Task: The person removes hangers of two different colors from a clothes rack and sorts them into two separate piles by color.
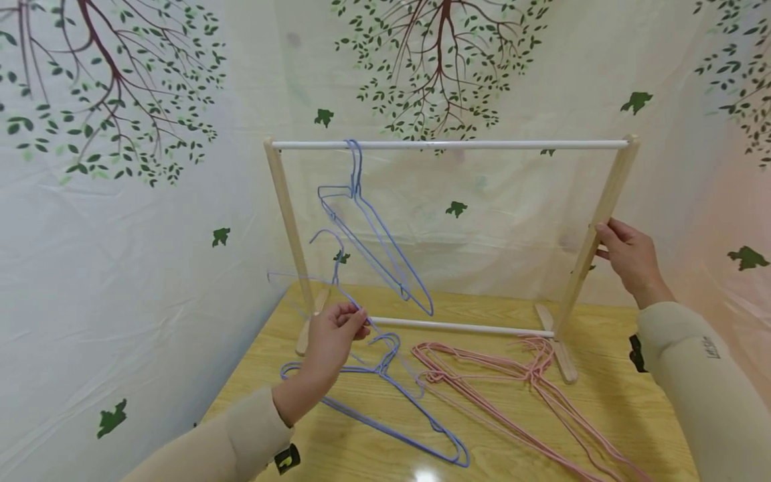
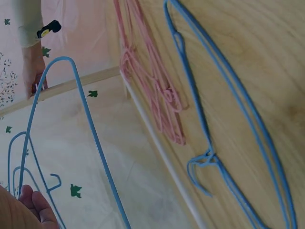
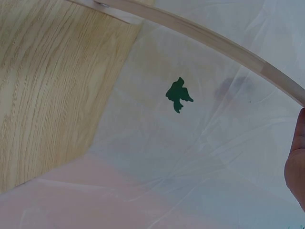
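Head view: your left hand [image 1: 330, 339] is pinching a blue wire hanger [image 1: 337, 268] upright, hook raised toward the white rail [image 1: 448, 144], while your right hand [image 1: 629, 258] is gripping the wooden rack's right post [image 1: 596, 231], steadying it.

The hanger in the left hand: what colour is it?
Blue. The hanger pinched by the left hand is thin blue wire, clearest in the head view.

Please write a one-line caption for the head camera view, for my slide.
Left hand holds a blue hanger while right hand grips the wooden rack.
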Action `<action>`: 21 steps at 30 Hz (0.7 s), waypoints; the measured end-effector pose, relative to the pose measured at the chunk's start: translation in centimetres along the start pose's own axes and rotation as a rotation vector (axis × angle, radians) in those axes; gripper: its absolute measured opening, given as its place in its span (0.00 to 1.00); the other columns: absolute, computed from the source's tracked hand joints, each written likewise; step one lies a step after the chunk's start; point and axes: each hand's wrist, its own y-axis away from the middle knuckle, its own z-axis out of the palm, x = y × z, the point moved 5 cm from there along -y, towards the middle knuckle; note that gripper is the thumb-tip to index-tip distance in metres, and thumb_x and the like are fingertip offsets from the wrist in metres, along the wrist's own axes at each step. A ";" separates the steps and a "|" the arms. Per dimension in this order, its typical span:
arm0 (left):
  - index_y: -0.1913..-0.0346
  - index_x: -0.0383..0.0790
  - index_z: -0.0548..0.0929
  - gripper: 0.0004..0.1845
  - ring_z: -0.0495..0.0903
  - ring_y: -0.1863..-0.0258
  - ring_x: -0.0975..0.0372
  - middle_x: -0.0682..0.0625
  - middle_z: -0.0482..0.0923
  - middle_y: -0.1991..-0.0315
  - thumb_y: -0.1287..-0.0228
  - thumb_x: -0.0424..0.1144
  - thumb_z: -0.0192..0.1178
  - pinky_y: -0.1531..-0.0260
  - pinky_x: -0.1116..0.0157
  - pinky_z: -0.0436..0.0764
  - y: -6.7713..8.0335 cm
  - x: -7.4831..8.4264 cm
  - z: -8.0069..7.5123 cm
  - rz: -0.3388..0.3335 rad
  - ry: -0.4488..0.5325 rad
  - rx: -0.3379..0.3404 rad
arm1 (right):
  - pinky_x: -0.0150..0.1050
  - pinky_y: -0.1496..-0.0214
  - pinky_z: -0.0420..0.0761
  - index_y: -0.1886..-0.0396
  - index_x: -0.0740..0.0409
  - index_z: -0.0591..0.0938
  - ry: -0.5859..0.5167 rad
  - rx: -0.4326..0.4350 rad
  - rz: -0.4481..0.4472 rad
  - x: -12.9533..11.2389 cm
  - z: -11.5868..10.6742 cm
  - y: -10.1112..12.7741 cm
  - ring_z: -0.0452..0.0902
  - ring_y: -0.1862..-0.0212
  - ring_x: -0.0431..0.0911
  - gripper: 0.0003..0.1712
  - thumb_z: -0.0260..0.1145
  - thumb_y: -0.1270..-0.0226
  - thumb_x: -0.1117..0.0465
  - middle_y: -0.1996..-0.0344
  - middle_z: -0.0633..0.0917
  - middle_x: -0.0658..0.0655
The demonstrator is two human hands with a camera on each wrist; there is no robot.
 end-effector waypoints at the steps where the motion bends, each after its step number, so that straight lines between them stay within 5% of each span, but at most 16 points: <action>1: 0.59 0.25 0.77 0.06 0.81 0.76 0.66 0.45 0.83 0.71 0.31 0.28 0.61 0.69 0.71 0.84 0.2 -0.5 -0.2 -0.007 -0.006 0.003 | 0.20 0.61 0.79 0.27 0.70 0.64 -0.011 -0.002 -0.005 0.0 0.0 0.0 0.76 0.58 0.25 0.39 0.56 0.25 0.47 0.61 0.79 0.30; 12: 0.60 0.25 0.77 0.05 0.80 0.78 0.65 0.46 0.83 0.73 0.32 0.27 0.60 0.72 0.70 0.84 2.5 -3.7 -0.5 -0.100 -0.025 0.039 | 0.20 0.63 0.80 0.27 0.71 0.64 -0.071 0.000 0.002 0.2 -0.1 -0.2 0.77 0.60 0.25 0.37 0.58 0.25 0.50 0.63 0.81 0.31; 21: 0.63 0.26 0.78 0.05 0.80 0.79 0.65 0.45 0.83 0.74 0.33 0.27 0.60 0.73 0.69 0.84 3.8 -6.0 -0.5 -0.165 -0.065 0.042 | 0.20 0.61 0.79 0.27 0.70 0.64 0.003 0.006 0.003 0.0 0.1 0.0 0.76 0.58 0.25 0.39 0.56 0.25 0.45 0.61 0.78 0.30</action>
